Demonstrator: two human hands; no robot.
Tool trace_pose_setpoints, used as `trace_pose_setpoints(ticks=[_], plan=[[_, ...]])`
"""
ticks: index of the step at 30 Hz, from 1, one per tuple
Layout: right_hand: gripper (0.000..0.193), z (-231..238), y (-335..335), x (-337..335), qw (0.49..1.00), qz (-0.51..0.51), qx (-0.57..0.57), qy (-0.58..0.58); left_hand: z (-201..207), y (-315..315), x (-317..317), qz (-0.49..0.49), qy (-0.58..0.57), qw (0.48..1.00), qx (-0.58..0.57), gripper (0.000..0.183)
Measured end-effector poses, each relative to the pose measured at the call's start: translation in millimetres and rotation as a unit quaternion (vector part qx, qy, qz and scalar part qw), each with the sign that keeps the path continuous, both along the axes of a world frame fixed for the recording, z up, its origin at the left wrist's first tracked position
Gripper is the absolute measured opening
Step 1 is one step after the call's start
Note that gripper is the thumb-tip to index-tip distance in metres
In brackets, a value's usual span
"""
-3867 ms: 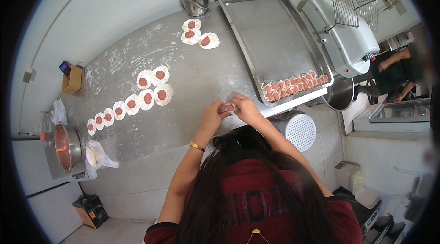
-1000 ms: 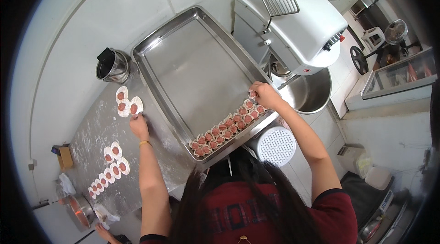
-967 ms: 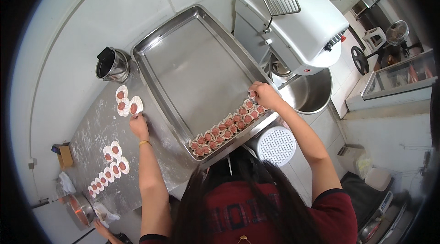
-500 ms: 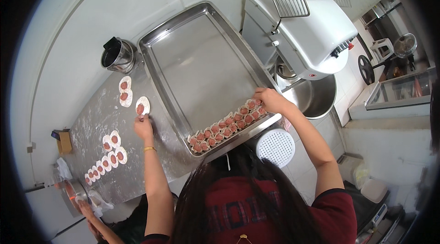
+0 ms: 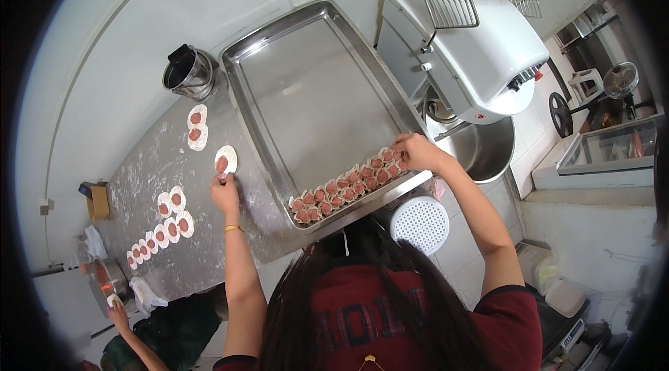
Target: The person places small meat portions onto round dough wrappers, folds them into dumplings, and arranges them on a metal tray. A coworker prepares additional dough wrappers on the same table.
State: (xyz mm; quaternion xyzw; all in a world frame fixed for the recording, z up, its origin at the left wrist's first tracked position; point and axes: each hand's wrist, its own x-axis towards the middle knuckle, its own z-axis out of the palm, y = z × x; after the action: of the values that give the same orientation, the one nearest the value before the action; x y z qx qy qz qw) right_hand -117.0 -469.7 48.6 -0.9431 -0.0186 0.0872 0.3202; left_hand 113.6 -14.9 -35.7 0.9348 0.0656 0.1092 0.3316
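My left hand (image 5: 224,195), with a yellow band at its wrist, is closed at the lower edge of a round white wrapper topped with pink filling (image 5: 224,160). This wrapper lies on or just above the floured metal table (image 5: 254,231). In the large metal tray (image 5: 306,116), two rows of open-topped filled dumplings (image 5: 348,187) line the near edge. My right hand (image 5: 423,154) reaches to the right end of those rows, fingers closed on the last dumpling, which they partly hide.
More filled wrappers (image 5: 197,127) lie by a metal pot (image 5: 188,72); others (image 5: 165,231) line the table's left. At lower left, another person's hand (image 5: 117,312) holds a wrapper by a metal bowl (image 5: 110,279). A white mixer (image 5: 467,50) and perforated stool (image 5: 419,224) stand right.
The view has shifted slightly. My hands stay at the same wrapper and the same row end. The other person's hand has moved and now shows a wrapper.
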Motion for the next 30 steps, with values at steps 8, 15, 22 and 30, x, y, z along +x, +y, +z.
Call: trace_pose_setpoints(ticks=[8,15,22,30], plan=[[0.031,-8,-6,5,0.999,0.025,0.002,-0.047,-8,20,-17,0.000,0.033,0.988,-0.152,0.016],[0.050,22,32,9,0.988,-0.132,-0.031,-0.078,-4,19,-21,0.106,0.055,0.839,-0.531,0.021],[0.041,34,155,53,0.980,-0.096,0.105,-0.138,8,29,3,0.042,0.183,0.897,-0.400,0.027],[0.024,-30,328,105,0.986,-0.100,0.095,-0.092,16,67,-56,-0.090,0.134,0.967,-0.196,0.028]])
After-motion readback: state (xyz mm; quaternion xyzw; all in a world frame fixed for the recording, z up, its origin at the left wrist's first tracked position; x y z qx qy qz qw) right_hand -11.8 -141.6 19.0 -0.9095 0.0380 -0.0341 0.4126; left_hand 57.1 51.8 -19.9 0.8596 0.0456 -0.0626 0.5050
